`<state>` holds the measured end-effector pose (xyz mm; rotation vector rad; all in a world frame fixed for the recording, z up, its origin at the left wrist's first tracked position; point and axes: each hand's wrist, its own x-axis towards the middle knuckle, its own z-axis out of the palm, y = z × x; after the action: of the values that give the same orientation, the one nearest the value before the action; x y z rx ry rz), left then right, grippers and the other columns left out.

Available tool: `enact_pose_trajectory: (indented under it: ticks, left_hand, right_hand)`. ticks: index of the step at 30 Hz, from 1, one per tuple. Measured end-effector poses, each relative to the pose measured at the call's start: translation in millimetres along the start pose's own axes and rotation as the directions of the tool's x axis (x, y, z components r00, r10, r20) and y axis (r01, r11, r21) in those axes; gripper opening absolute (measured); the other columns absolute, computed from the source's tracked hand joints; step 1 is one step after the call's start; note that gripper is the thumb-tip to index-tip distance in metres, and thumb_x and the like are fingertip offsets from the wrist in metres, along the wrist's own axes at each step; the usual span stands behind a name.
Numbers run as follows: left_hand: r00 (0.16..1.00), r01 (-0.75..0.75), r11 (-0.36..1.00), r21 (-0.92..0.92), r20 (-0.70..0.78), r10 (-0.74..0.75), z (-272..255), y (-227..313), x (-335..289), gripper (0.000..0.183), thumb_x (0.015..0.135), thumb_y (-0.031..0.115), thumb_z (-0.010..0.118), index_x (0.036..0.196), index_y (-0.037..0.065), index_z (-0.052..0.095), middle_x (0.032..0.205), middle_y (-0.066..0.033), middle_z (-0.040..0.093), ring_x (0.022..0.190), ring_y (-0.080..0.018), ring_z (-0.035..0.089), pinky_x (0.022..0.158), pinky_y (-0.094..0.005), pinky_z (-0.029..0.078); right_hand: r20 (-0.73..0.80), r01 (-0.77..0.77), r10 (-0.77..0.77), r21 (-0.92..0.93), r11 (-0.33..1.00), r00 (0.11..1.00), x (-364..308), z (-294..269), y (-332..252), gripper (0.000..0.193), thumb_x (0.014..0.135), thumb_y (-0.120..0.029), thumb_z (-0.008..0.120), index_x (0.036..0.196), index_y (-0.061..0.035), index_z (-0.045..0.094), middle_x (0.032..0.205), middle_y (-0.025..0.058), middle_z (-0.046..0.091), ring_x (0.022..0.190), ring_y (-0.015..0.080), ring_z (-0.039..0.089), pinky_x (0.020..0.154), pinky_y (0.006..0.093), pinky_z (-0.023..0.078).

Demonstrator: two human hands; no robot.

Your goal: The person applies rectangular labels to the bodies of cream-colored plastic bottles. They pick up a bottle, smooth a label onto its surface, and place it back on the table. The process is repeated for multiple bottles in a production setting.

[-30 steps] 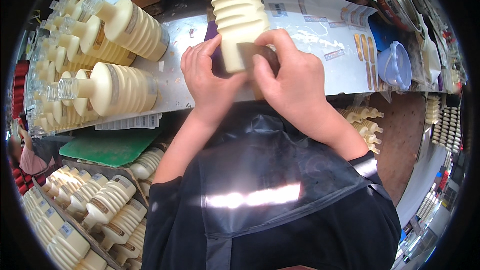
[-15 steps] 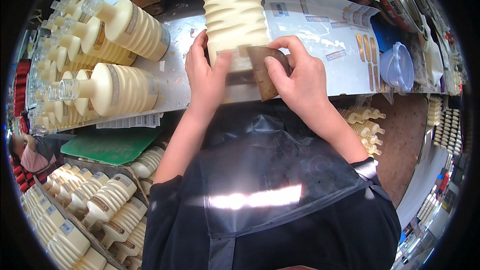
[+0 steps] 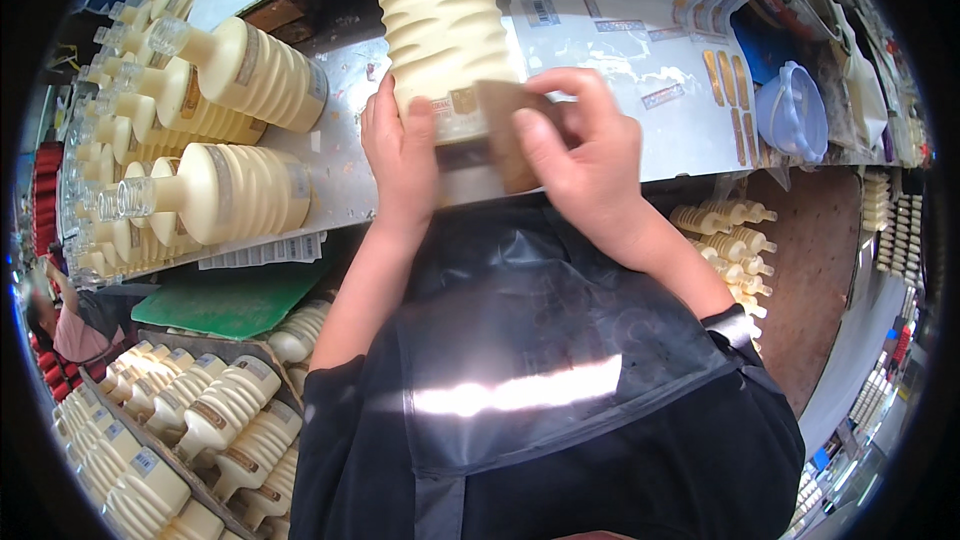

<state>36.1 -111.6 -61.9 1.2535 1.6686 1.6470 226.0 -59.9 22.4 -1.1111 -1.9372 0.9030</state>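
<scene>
Cream-coloured, glossy and deeply ribbed, the tall plastic bottle (image 3: 445, 35) lies lengthwise on the pale metal worktop (image 3: 345, 175), its base toward the person and its neck cut off at the top rim of the view. A gold band circles its far shoulder. The left hand (image 3: 400, 155) wraps the near end of the bottle, fingers closed round its left side. The right hand (image 3: 580, 155) pinches a small brown card-like label (image 3: 505, 130) between thumb and fingertips and presses it against the bottle's lower right side; how much of the label already sticks is hidden under the fingers.

To the left, more ribbed cream bottles with clear caps (image 3: 225, 190) lie on their sides in rows on the worktop, close together. A white sheet of printed stickers (image 3: 640, 50) lies flat just right of the hands, and a clear blue plastic lidded tub (image 3: 790, 115) sits beyond it near the worktop's edge. Below left, crates of bottles (image 3: 190, 420) stand packed tight. A shiny black apron (image 3: 520, 340) covers the lower view, hiding the near edge of the worktop.
</scene>
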Motion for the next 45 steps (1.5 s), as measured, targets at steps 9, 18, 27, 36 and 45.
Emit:
enact_pose_trajectory:
  ticks: [9,18,27,36,45]
  left_hand:
    - [0.997,-0.074,0.989,0.132,-0.019,0.077,1,-18,1,0.054,0.108,0.029,0.042,0.142,-0.013,0.045,0.116,-0.0161,0.055,0.114,-0.0292,0.048,0.108,-0.0397,0.035]
    - [0.998,0.063,0.978,-0.201,-0.015,-0.067,1,-11,-2,0.048,0.110,0.022,0.037,0.144,-0.011,0.046,0.122,-0.0154,0.055,0.120,-0.0273,0.047,0.112,-0.0378,0.033]
    - [0.999,0.024,0.999,-0.026,0.029,-0.023,-2,-7,-8,0.053,0.110,0.029,0.039,0.149,-0.006,0.046,0.133,-0.0186,0.054,0.128,-0.0304,0.047,0.116,-0.0405,0.031]
    - [0.982,-0.167,0.970,0.179,0.112,0.149,-14,-5,-7,0.091,0.071,0.027,0.090,0.146,-0.004,0.049,0.138,-0.0196,0.056,0.130,-0.0359,0.050,0.112,-0.0457,0.039]
    - [0.915,-0.354,0.794,0.495,0.009,0.403,-6,16,-1,0.078,0.066,0.029,0.092,0.132,-0.003,0.064,0.118,-0.0161,0.068,0.114,-0.0321,0.063,0.106,-0.0465,0.041]
  right_hand:
    - [-0.030,-0.145,0.145,-0.015,0.989,0.989,5,3,34,0.021,0.092,-0.019,0.069,0.110,-0.0094,0.063,0.058,0.0096,0.059,0.051,0.0248,0.062,0.053,0.0367,0.047]
    - [-0.178,-0.074,0.085,0.067,0.995,0.980,7,14,57,0.025,0.095,-0.018,0.071,0.117,-0.0076,0.064,0.063,0.0044,0.057,0.056,0.0108,0.050,0.056,0.0294,0.043]
    - [-0.107,0.232,-0.237,-0.058,0.971,0.966,27,15,36,0.027,0.095,-0.002,0.071,0.122,-0.0028,0.067,0.107,0.0104,0.072,0.092,0.0125,0.067,0.081,0.0271,0.053]
    - [0.099,0.712,-0.707,-0.158,0.684,0.701,2,2,18,0.034,0.069,0.009,0.079,0.097,-0.0081,0.070,0.095,0.0086,0.076,0.083,0.0280,0.073,0.073,0.0357,0.056]
    - [0.123,0.813,-0.813,-0.233,0.534,0.569,8,-4,-8,0.020,0.077,-0.008,0.073,0.096,-0.0068,0.073,0.099,0.0076,0.075,0.083,0.0216,0.072,0.069,0.0343,0.054]
